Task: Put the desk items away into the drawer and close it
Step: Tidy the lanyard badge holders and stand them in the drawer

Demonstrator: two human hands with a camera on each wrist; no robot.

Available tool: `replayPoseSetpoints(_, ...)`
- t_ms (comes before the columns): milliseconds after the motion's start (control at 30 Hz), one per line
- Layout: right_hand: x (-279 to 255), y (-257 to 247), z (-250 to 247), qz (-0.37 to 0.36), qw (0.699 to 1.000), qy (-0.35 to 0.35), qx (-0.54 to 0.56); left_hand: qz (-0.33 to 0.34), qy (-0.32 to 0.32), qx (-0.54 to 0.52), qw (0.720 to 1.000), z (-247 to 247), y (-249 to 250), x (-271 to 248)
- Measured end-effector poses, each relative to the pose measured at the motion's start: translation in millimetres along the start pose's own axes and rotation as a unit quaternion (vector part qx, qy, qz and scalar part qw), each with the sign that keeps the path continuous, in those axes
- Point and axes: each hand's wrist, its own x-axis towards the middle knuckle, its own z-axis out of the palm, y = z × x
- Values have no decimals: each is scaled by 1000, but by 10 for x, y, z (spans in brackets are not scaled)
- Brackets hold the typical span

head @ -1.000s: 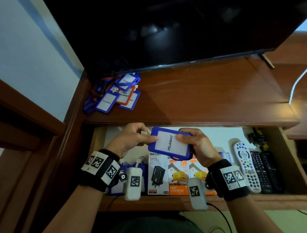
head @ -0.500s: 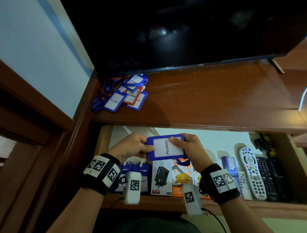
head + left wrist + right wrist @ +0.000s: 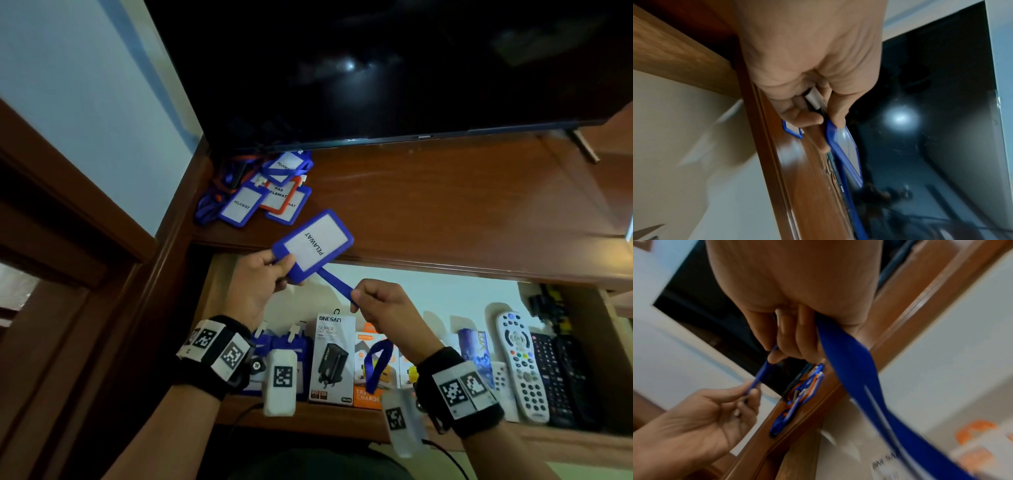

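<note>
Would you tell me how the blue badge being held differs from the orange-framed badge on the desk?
The held blue badge has a blue frame; the orange-framed badge has an orange one. The blue badge is pinched by the left hand above the drawer; the orange-framed badge lies among other badges. Both show "PELAWAT".

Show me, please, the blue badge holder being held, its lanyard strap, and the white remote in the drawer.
blue badge holder (image 3: pixel 313 245): head view, on its white card.
lanyard strap (image 3: pixel 337 282): head view, taut stretch between the hands.
white remote (image 3: pixel 520 363): head view, on its keypad.
</note>
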Motion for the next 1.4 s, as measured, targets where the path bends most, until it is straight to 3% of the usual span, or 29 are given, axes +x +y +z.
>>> replayPoseSetpoints(100, -37, -150, -4, -41, 996, -38, -65, 30, 12, 78, 996, 65, -30, -16)
replayPoseSetpoints(233, -31, -319, -26, -70, 989, -62, -113, 68, -24, 204, 976, 121, -34, -23)
replayPoseSetpoints(433, 95, -274, -69, -78, 978, -70, -183, 44, -173, 354, 918, 99, 54, -73)
replayPoseSetpoints(700, 100, -99, -123, -81, 972, -63, -210, -19, -310, 383, 870, -18, -5, -116)
replayPoseSetpoints(900, 143, -81, -193, -50, 992, -93, -69, -45, -370, 264, 890, -55, 100, -152)
replayPoseSetpoints(1000, 230, -9, -155, -28, 996, -72, 54, -9, -343, 194, 919, -85, 44, -132)
replayPoseSetpoints(1133, 336, 159, -23, 22, 991, -2, 134, 9, -233, 135, 963, -44, -91, -109)
replayPoseSetpoints(1267, 384, 326, 177, 86, 990, 28, 109, -7, -113, 74, 991, 21, -226, -78)
replayPoseSetpoints(1400, 432, 326, 374, 131, 987, 37, 87, -32, -4, 61, 998, 117, -376, -36)
